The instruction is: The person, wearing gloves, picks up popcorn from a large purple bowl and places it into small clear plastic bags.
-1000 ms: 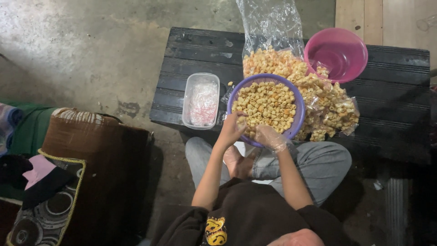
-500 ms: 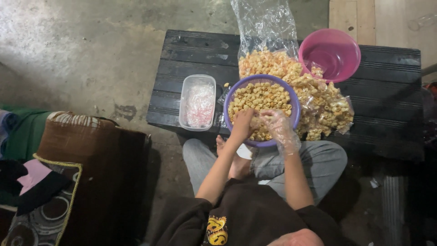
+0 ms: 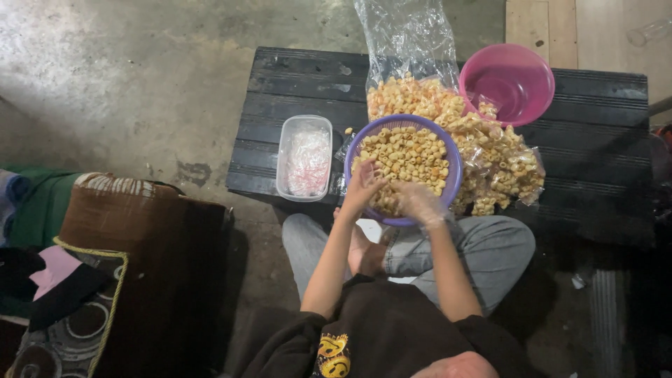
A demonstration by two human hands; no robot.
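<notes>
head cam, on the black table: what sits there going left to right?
Clear rectangular plastic container with a white-pink filling → purple round plastic bowl of yellow puffed snacks, with both hands at its near edge → pink round plastic bowl, empty. The clear plastic bag of the same snacks overlaps both bowls, so it is left out.

Big clear plastic bag of yellow snacks sits open behind the purple bowl; small filled packets piled right of it.

Single head cam, high up, looks straight down on seated person & low table.
</notes>
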